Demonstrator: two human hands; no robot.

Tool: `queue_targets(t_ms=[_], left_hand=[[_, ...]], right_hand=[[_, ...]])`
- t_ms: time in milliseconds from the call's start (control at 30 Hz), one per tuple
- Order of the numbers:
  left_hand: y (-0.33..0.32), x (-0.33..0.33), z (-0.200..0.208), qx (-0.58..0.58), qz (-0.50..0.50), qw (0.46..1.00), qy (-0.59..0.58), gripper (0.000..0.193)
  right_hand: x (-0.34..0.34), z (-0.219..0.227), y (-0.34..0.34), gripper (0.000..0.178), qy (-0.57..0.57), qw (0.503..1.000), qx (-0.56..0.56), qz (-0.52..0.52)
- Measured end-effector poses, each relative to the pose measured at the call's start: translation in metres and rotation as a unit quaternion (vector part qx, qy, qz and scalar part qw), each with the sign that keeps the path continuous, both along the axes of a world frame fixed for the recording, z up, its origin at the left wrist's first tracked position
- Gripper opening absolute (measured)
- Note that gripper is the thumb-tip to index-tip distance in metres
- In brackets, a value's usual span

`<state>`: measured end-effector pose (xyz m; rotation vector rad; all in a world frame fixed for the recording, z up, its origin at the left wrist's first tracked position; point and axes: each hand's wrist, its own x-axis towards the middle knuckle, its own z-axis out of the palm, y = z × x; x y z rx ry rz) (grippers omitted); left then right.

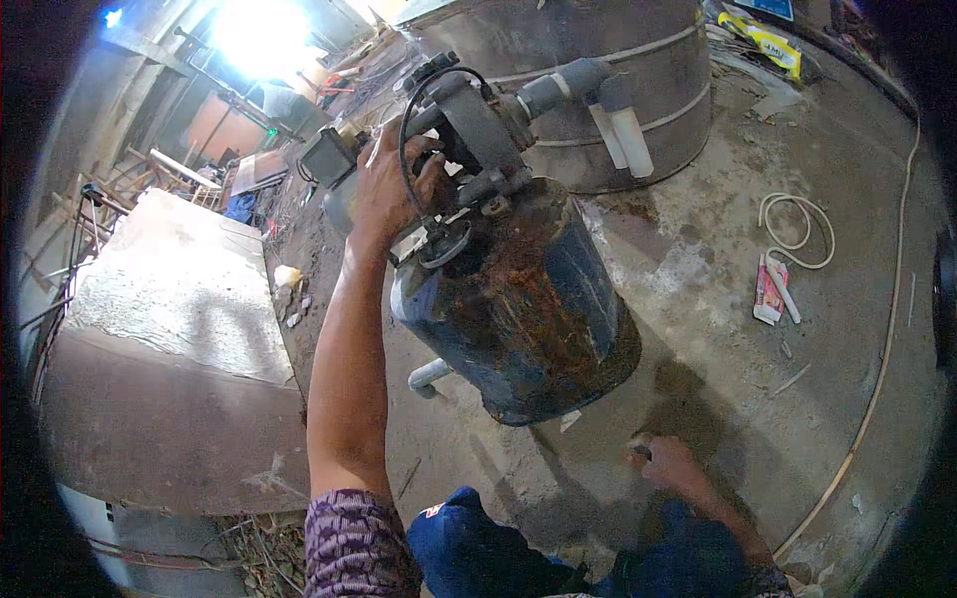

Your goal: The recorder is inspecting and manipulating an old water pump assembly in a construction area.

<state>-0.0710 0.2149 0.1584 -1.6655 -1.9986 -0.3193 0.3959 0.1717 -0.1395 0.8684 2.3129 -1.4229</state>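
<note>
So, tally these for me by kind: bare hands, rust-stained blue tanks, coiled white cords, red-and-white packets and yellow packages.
Bare hands: 2, the left hand at the pump, the right hand low down
Rust-stained blue tank: 1
Coiled white cord: 1
Red-and-white packet: 1
Yellow package: 1
Total: 6

Spreads grey, dusty and blotched as floor (688,259). Carries rusty blue tank (543,309). Behind tank, bears big ridged drum (668,85). Right of tank, holds coiled white cord (825,224), small packet (766,299) with white tube (787,294) overlapping, thin stick (793,379); farther right of tank, long pale cable (885,369). Left of tank, yellowish lump (287,276).
</note>
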Motion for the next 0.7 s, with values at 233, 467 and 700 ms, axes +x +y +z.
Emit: queue_targets(t_ms=[233, 467, 700], left_hand=[[0.001, 0.001, 0.0, 0.005, 0.005, 1.0, 0.005, 0.028], [0.0, 0.003, 0.002, 0.003, 0.045, 0.999, 0.001, 0.028], [0.001, 0.001, 0.0, 0.019, 0.007, 1.0, 0.023, 0.028]], right_hand=[[-0.003, -0.004, 0.0, 0.041, -0.024, 1.0, 0.01, 0.0], [-0.004, -0.003, 0.0, 0.038, 0.005, 1.0, 0.028, 0.01], [-0.002, -0.002, -0.001, 0.036, 0.03, 0.999, 0.017, -0.001]])
